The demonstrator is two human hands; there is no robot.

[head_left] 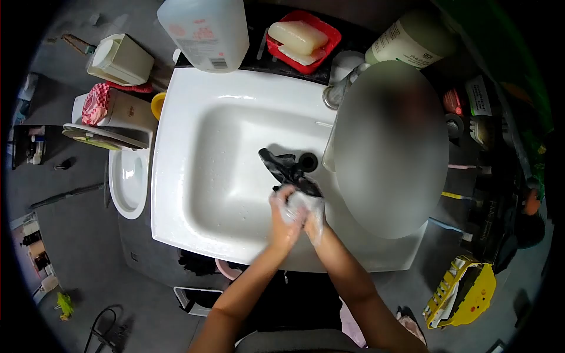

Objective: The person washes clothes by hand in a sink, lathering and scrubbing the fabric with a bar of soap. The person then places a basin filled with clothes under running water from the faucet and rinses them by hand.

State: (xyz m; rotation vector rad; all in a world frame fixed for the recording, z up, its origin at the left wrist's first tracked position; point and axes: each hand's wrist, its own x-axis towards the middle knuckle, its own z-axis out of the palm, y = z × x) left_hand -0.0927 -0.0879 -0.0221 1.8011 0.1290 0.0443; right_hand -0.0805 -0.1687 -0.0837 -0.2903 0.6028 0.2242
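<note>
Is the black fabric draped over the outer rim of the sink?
No, the black fabric is inside the basin of the sink, beside the drain hole, next to the lathered left hand and right hand.

Through the head camera I see what looks like a home bathroom; a white washbasin (169, 176) with a metal tap (333, 97) fills the middle of my view; a toilet (128, 206) stands just beside it. Soap (298, 35) sits in a red dish (332, 42) along the basin's edge; toothbrushes (450, 225) show on the right.
</note>
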